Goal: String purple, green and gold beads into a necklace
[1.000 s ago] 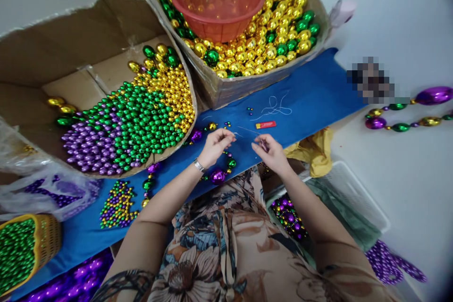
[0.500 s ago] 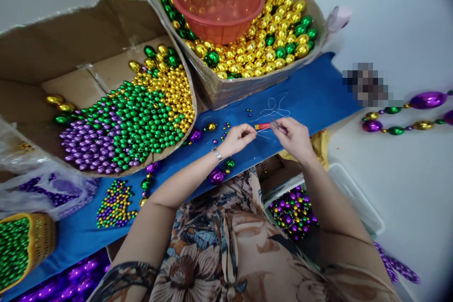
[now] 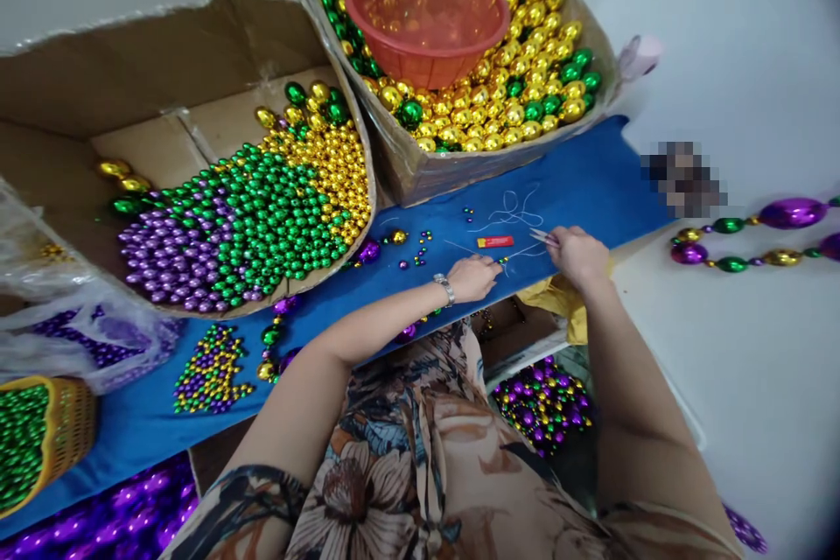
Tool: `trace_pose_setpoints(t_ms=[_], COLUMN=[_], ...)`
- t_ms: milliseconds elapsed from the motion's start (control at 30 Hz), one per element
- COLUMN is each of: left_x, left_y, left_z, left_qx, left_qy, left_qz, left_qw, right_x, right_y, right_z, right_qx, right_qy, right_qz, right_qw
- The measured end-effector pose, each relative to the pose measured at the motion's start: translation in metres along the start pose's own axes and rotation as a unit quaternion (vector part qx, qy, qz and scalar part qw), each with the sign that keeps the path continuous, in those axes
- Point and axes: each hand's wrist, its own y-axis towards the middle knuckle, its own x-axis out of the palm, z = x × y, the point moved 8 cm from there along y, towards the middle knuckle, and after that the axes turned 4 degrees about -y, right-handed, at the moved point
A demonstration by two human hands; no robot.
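Observation:
My left hand, wearing a metal watch, is low over the blue cloth. Its fingers pinch a thin white thread strung with small beads. In my right hand is a small pointed metal tool, snips or tweezers; I cannot tell which. Fine thread runs between the hands. Just beyond my left fingers lies a small red stick-like object with a yellow end. Loose white thread curls behind it, and a few tiny beads sit nearby.
Two cardboard boxes of shiny beads stand behind, one with a red basket on top. A bead pile and a yellow basket are at left. A bead necklace hangs at right.
The red object was at my left fingers and now lies on the cloth. My hands have moved apart and right, the right one holding the metal tool out. The view has shifted slightly.

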Motion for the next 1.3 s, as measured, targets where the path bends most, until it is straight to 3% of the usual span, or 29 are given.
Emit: trace_pose_setpoints(t_ms=[267,400,467,633,767,900,1033,1200,1300], left_x=[-0.003,-0.027,-0.032,-0.014,0.0,-0.002,-0.02,-0.049,-0.071], left_y=[-0.013,-0.012,-0.007,0.007,0.008,0.002,-0.017,-0.066,-0.097], left_z=[0.001,-0.015,-0.021,-0.02,-0.013,-0.011,-0.011,-0.018,-0.037], left_qx=[0.025,-0.009,-0.014,0.038,0.093,0.112,0.089,0.026,-0.058], left_qy=[0.007,0.043,0.104,0.224,0.263,0.274,0.273,0.253,0.175], left_qz=[0.009,0.106,0.112,0.051,0.052,0.063,0.086,0.099,0.152], left_qw=[1.0,0.993,0.988,0.973,0.959,0.953,0.954,0.962,0.971], right_x=[0.01,0.006,0.007,0.021,0.028,0.034,0.036,0.025,-0.001], right_y=[0.021,0.019,0.015,0.013,0.015,0.016,0.017,0.015,0.006], right_z=[0.027,0.008,-0.004,-0.017,-0.018,-0.021,-0.024,-0.025,-0.037], right_qx=[0.066,0.003,-0.03,-0.025,-0.022,-0.03,-0.033,-0.034,-0.051], right_qy=[0.01,0.097,0.131,0.145,0.141,0.122,0.097,0.053,0.138], right_qz=[-0.03,0.04,0.051,0.002,0.009,0.01,0.01,0.016,0.07], right_qw=[0.997,0.994,0.99,0.989,0.99,0.992,0.995,0.998,0.987])
